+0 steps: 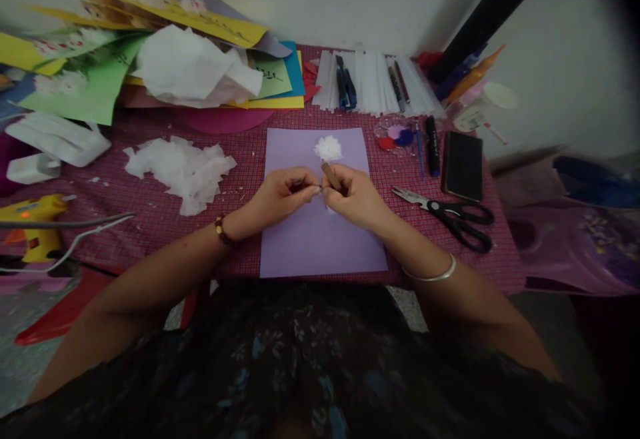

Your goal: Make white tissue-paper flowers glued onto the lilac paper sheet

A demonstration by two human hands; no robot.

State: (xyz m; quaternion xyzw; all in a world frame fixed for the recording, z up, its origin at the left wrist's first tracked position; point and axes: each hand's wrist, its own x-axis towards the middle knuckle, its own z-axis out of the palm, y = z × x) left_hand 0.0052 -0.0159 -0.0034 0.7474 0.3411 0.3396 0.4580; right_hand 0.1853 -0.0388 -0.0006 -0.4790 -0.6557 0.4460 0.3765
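Note:
A sheet of purple paper (pixel 300 246) lies on the table in front of me. My left hand (pixel 293 189) is over it with thumb and forefinger pinched, but what sits between their tips is too small to name. Almost touching it, my right hand (pixel 355 196) is closed around a narrow brown strip (pixel 331 176) that sticks up between the fingers. Just beyond both hands, a fluffy white paper flower (pixel 328 148) rests on the upper part of the sheet. Something white shows partly under my right hand.
Scissors (pixel 445 212), a black phone (pixel 463 166) and a marker (pixel 433 146) lie to the right. White tissue pieces (pixel 183 166) and a yellow glue gun (pixel 37 222) are on the left. Coloured cards (pixel 277 72) and a utility knife (pixel 345 82) lie at the back.

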